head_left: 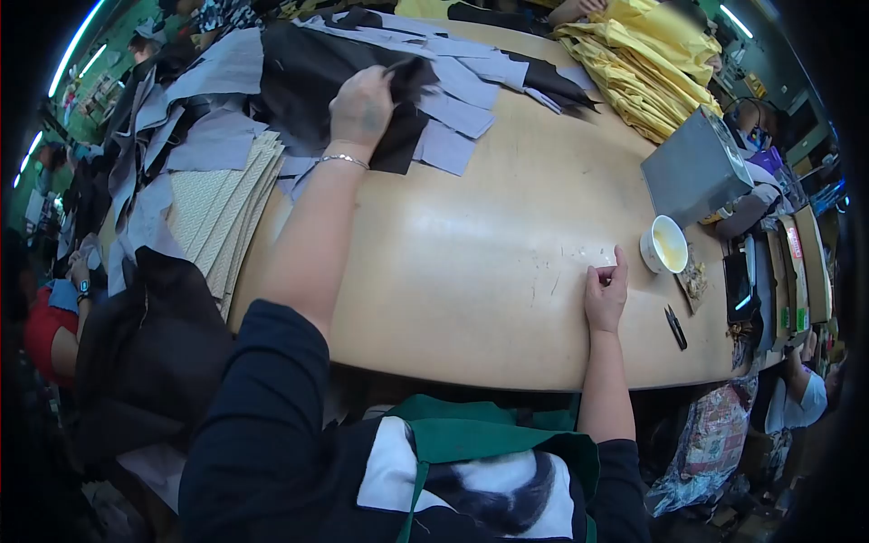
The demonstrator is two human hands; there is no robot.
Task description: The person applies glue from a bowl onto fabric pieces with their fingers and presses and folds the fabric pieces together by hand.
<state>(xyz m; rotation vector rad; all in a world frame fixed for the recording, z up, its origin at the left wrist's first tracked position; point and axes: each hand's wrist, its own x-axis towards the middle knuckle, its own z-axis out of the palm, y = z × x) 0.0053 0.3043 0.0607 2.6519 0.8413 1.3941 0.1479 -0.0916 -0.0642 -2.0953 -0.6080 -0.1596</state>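
My left hand (362, 109) reaches to the far side of the table, its fingers closed on the edge of a black fabric piece (303, 77). Part of that cloth is smeared by motion. Under and beside it lie several grey fabric pieces (457, 113), spread in overlapping rows. My right hand (606, 294) rests on the table at the right, index finger stretched out and the others curled, with nothing visible in it. Close by stands a white cup (665, 244) with a pale yellow paste inside. Black thread snips (676, 328) lie to the right of this hand.
Yellow fabric (625, 63) is piled at the far right, behind a grey metal box (695, 167). Patterned cream sheets (222, 195) are stacked at the left. Dark cloth (154, 353) hangs over the left edge. A phone (740, 285) lies right. Other people sit around.
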